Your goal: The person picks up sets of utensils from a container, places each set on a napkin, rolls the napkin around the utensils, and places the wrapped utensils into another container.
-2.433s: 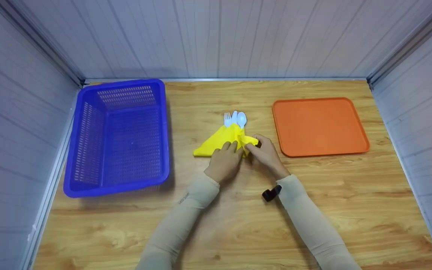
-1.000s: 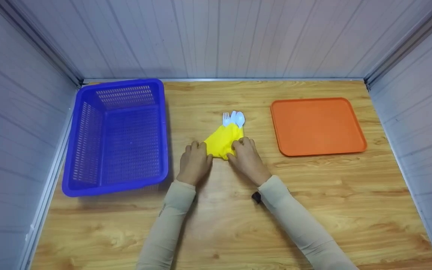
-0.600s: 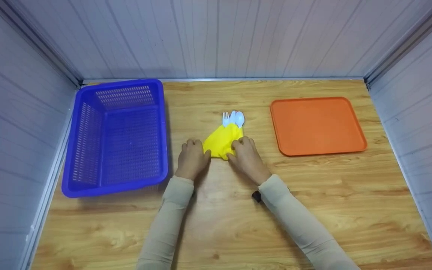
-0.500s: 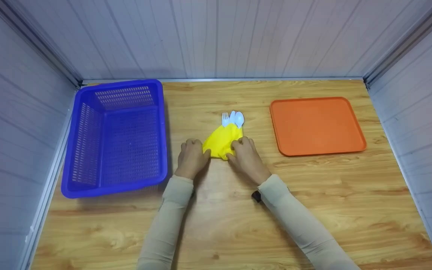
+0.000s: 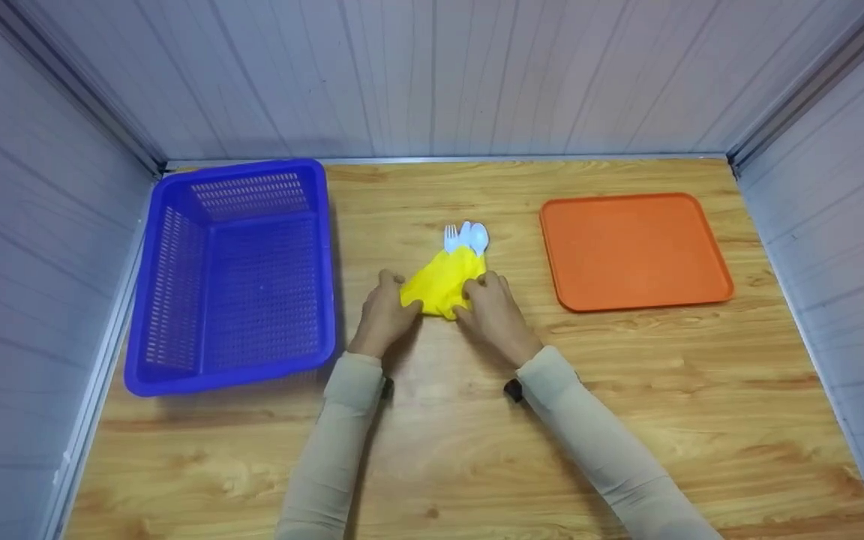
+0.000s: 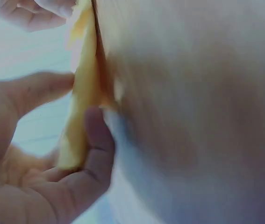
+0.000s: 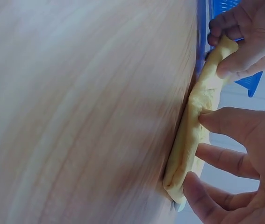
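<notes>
A yellow napkin (image 5: pixel 439 286) lies folded on the wooden table, wrapped over the handles of a white plastic fork (image 5: pixel 451 238), a knife (image 5: pixel 466 234) and a spoon (image 5: pixel 480 238). Their heads stick out at the far end. My left hand (image 5: pixel 385 316) pinches the napkin's left corner; in the left wrist view, a finger (image 6: pixel 99 140) curls under its edge and the thumb touches the other face. On the right side, my right hand (image 5: pixel 498 319) holds the folded edge with thumb and fingertips. The right wrist view shows these fingers (image 7: pixel 225 158) against the rolled cloth.
To the left stands a blue perforated basket (image 5: pixel 329 300) with nothing in it. An orange tray (image 5: pixel 638 255) lies flat at the right. Pale panel walls (image 5: pixel 432 82) enclose the table at the back and both sides.
The napkin's right flap has been folded over toward the middle. My left hand has moved from the napkin's middle to its left corner, its fingers now slightly farther forward than half a second ago.
</notes>
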Available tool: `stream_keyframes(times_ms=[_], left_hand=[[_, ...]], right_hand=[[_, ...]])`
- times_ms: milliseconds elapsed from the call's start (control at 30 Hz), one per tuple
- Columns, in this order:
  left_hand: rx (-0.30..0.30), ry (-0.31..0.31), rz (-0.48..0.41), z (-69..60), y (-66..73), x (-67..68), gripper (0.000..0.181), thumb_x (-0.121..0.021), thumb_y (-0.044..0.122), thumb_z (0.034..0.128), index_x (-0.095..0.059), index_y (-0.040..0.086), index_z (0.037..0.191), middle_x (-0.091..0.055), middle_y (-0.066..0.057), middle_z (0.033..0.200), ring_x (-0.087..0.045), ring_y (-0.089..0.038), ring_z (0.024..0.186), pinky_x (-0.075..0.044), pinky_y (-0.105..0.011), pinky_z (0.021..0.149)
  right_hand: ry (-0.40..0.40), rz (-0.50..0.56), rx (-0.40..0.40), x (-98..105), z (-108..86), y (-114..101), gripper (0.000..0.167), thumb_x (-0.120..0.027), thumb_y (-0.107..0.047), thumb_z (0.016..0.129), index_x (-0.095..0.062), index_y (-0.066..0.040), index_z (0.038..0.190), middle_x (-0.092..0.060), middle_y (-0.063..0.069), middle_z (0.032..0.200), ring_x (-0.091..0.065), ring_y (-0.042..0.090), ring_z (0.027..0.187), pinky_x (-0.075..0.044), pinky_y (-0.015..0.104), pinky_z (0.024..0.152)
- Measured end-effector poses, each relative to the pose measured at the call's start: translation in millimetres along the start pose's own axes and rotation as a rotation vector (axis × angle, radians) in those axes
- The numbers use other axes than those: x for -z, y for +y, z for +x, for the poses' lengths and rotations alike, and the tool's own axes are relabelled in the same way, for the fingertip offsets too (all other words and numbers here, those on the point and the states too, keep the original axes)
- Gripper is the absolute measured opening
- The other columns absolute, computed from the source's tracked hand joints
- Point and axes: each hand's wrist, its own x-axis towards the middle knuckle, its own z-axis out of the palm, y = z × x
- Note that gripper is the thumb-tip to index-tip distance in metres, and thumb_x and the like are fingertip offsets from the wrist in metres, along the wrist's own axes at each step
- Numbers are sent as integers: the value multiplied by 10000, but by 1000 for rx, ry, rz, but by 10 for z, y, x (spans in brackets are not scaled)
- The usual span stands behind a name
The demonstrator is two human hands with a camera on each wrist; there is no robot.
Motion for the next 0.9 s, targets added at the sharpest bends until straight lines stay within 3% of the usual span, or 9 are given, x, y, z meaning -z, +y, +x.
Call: stream_keyframes(times_ms=[167, 300, 433, 633, 900], left_hand=[[29, 35, -236, -53, 7, -22, 564, -774, 170, 845, -499, 30, 1317, -580, -186, 1296, -552, -279, 1149, -465, -415, 984], [40, 29, -305, -79, 8, -72, 514, -804, 191, 799, -589, -21, 1215, -629, -147, 1165, -575, -257, 1076, -478, -405, 971], [6, 66, -313, -98, 16, -149, 419, -782, 143, 805, -654, -11, 1173, -677, -118, 1119, -608, -232, 1043, -502, -386, 942], [-114, 142, -287, -136, 111, -267, 335, -713, 62, 854, -696, 37, 1188, -714, -64, 1130, -636, -150, 1071, -522, -336, 914], [-242, 165, -114, -160, 290, -408, 209, -702, 76, 908, -722, 41, 1113, -732, -80, 1084, -661, -164, 1022, -542, -342, 883]], right_hand=[[-14, -4, -11, -4, 15, 9, 230, -738, -239, 923, -663, -32, 990, -551, 160, 1077, -493, 316, 985, -476, 401, 824], [-13, -1, -16, -2, 21, 12, 231, -742, -239, 921, -670, -30, 986, -560, 173, 1090, -498, 322, 994, -481, 410, 830], [-2, -5, -1, -2, 23, 20, 233, -751, -231, 914, -674, -22, 979, -573, 187, 1088, -512, 340, 1004, -475, 420, 850], [6, -3, 14, 8, 35, 26, 234, -762, -212, 901, -676, -8, 977, -581, 194, 1073, -518, 359, 1004, -457, 436, 863], [18, -31, 48, 29, 55, 66, 239, -764, -187, 897, -684, 9, 1008, -588, 206, 1054, -542, 362, 965, -475, 445, 849]])
